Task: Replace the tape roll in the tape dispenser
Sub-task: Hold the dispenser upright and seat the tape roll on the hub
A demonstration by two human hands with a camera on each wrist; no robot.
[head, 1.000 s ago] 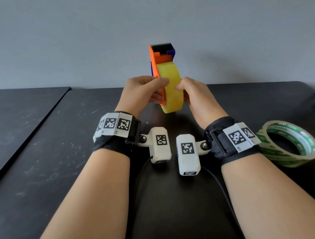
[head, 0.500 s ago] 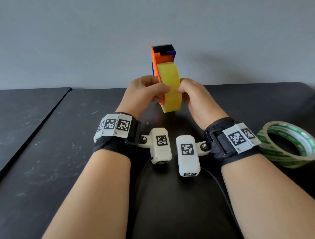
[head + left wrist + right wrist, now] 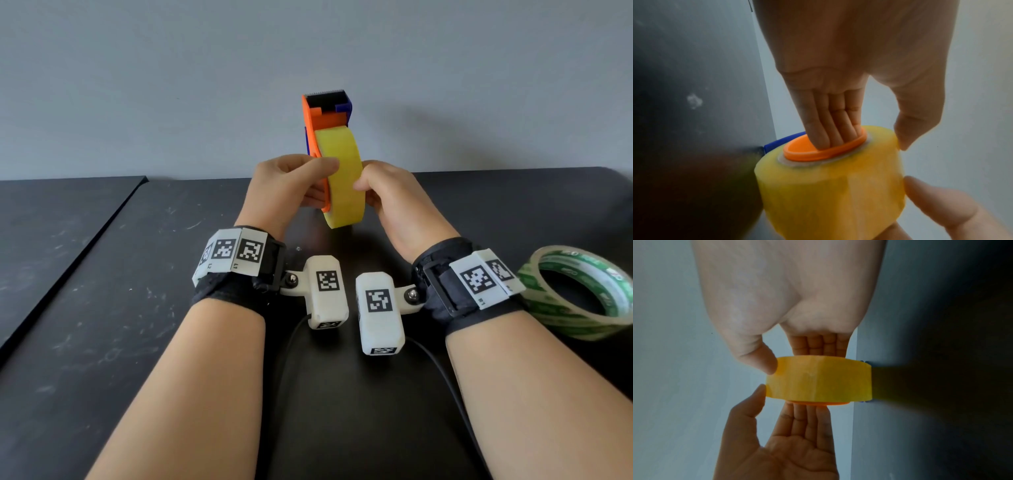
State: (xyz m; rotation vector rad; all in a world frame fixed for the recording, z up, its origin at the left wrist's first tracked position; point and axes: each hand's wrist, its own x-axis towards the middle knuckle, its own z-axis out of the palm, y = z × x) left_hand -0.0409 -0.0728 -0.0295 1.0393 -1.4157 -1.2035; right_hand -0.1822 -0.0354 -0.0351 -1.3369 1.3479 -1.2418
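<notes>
An orange tape dispenser (image 3: 320,116) with a blue part and a black toothed cutter on top stands upright above the black table. A yellow tape roll (image 3: 342,178) sits on its orange hub (image 3: 807,154). My left hand (image 3: 308,178) holds the dispenser from the left, its fingers (image 3: 828,121) pressed into the hub and its thumb on the roll's rim. My right hand (image 3: 376,188) pinches the roll (image 3: 818,379) from the right, thumb on the rim and fingers behind the far face.
A green-printed tape roll (image 3: 582,294) lies flat on the black table (image 3: 102,308) beside my right wrist. A seam splits off a second board at the left. A grey wall stands close behind. Cables run beneath my forearms.
The yellow roll has straightened a little against the dispenser's orange side. Both hands keep their hold in nearly the same place.
</notes>
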